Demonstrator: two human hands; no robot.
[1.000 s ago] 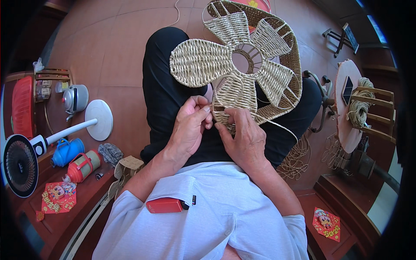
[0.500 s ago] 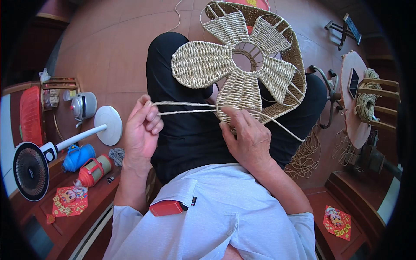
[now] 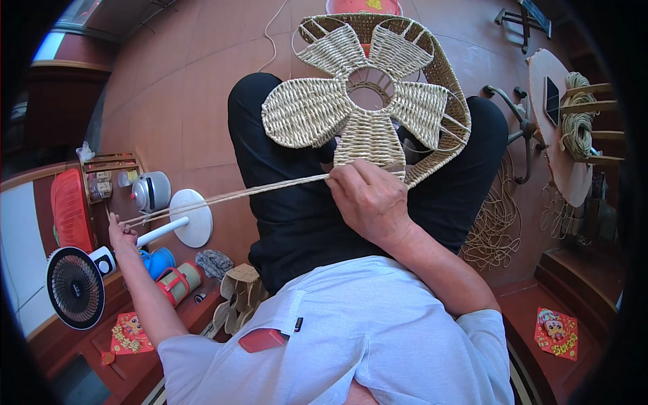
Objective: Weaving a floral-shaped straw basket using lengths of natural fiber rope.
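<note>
A woven straw basket point(image 3: 440, 148) with a flower-shaped face rests across my knees. Its petals are wrapped in pale twisted cord around a round hole; some have bare wire frame showing at their outer ends. My right hand point(image 3: 370, 204) is closed on the near end of the lower petal point(image 3: 368, 140), its fingertips partly hidden. From there a doubled straw cord point(image 3: 250, 192) runs taut to the far left. At its end my left hand point(image 3: 122, 233), arm stretched out, is closed on the looped cord.
To the left stand a white fan point(image 3: 75, 287), a kettle point(image 3: 150, 192), a blue jug point(image 3: 157, 262) and a red-and-beige thermos point(image 3: 179, 283). Loose cord point(image 3: 496, 229) lies on the floor at right. Cord coils point(image 3: 577, 125) and a phone point(image 3: 552, 101) lie by a round-edged board point(image 3: 545, 74).
My left hand has swung far out to the left, drawing the doubled cord long and tight. My right hand stays at the lower petal, its fingers now curled more closely.
</note>
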